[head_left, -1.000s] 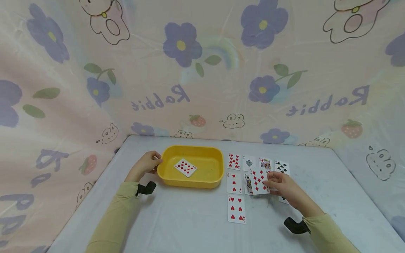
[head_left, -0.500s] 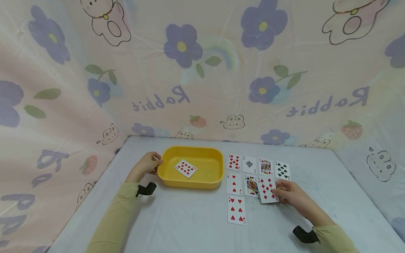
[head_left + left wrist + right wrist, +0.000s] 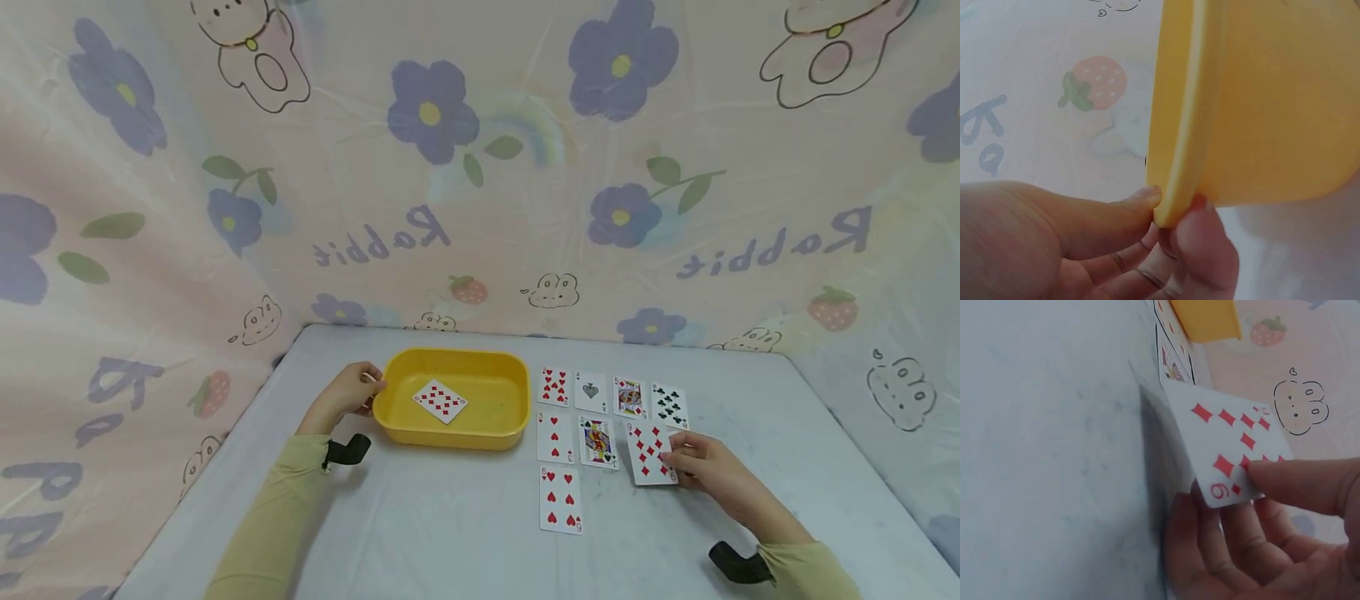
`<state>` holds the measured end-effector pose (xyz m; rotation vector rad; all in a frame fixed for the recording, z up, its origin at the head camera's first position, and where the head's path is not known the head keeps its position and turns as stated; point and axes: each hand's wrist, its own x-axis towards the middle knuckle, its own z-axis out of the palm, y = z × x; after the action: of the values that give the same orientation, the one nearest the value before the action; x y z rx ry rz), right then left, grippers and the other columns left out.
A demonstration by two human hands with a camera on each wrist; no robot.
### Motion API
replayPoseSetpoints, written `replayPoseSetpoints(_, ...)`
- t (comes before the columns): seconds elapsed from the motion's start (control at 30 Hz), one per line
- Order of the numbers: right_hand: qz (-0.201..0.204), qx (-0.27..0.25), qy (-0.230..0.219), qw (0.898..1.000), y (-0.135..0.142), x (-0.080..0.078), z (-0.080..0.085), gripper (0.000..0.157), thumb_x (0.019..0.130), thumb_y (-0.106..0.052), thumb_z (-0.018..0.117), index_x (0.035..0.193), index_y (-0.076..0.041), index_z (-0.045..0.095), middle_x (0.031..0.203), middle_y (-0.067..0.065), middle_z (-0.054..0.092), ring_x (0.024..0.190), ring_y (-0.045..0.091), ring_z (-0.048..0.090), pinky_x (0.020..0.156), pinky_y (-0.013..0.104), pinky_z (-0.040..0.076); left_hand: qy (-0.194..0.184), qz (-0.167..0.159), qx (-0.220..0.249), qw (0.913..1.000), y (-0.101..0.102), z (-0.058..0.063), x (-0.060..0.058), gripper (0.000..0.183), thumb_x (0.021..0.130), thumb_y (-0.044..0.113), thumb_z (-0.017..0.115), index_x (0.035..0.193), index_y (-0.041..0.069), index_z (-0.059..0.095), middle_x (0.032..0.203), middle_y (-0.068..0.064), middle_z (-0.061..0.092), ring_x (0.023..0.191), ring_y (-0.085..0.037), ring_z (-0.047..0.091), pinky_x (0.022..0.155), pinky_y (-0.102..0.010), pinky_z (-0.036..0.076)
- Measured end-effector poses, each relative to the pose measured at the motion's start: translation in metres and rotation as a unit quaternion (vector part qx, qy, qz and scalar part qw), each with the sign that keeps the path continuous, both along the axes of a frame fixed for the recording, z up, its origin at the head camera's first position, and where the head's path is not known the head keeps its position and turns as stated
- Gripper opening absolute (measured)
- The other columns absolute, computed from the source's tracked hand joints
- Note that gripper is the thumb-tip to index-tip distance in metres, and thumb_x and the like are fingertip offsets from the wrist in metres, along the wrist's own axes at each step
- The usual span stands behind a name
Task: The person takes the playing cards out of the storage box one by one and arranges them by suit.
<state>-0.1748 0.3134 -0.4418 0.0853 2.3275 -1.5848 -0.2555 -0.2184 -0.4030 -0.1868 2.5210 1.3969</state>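
My right hand (image 3: 716, 471) pinches a nine of diamonds (image 3: 651, 454), thumb on its face and fingers underneath. The right wrist view shows that card (image 3: 1229, 444) tilted above the white tabletop, casting a shadow. It is to the right of a face card, a jack of spades (image 3: 597, 442). At the left end of a yellow plastic basin (image 3: 450, 437), my left hand (image 3: 347, 396) grips the rim. Its thumb and index finger (image 3: 1207, 244) pinch the lip in the left wrist view. One red diamond card (image 3: 440, 401) lies face up inside the basin.
A row at the back holds a red heart card (image 3: 553, 387), an ace of spades (image 3: 591, 392), a king (image 3: 630, 397) and a clubs card (image 3: 669, 406). Nearer are another heart card (image 3: 555, 437) and a six of hearts (image 3: 561, 498). Patterned cloth (image 3: 480, 250) hangs behind the table.
My right hand has carried the nine of diamonds rightward and slightly nearer, off the jack, which is now uncovered along with the king. My left hand and the basin have stayed in place.
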Motion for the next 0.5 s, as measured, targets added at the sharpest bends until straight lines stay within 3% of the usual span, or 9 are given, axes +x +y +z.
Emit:
replayPoseSetpoints(0.3, -0.01, 0.009, -0.003, 1.0, 0.0018, -0.0013, 0.0007, 0.04, 0.092, -0.013, 0.061, 0.119, 0.013, 0.045, 0.09, 0.007, 0.064, 0.077, 0.014, 0.059, 0.066, 0.031, 0.053, -0.001, 0.002, -0.004, 1.0, 0.001, 0.0014, 0.0008, 0.019, 0.099, 0.009, 0.053, 0.112, -0.004, 0.048, 0.098, -0.023, 0.055, 0.071, -0.025, 0.06, 0.056, -0.029, 0.055)
replayPoseSetpoints(0.5, -0.018, -0.049, -0.011, 0.999, 0.0, -0.0043, -0.002, 0.044, 0.094, -0.008, 0.058, 0.124, 0.018, 0.039, 0.094, 0.012, 0.065, 0.078, 0.018, 0.065, 0.07, 0.033, 0.056, -0.002, 0.003, -0.005, 1.0, 0.0009, 0.0023, 0.001, 0.019, 0.099, 0.01, 0.052, 0.113, -0.003, 0.048, 0.097, -0.021, 0.055, 0.072, -0.025, 0.06, 0.057, -0.029, 0.055)
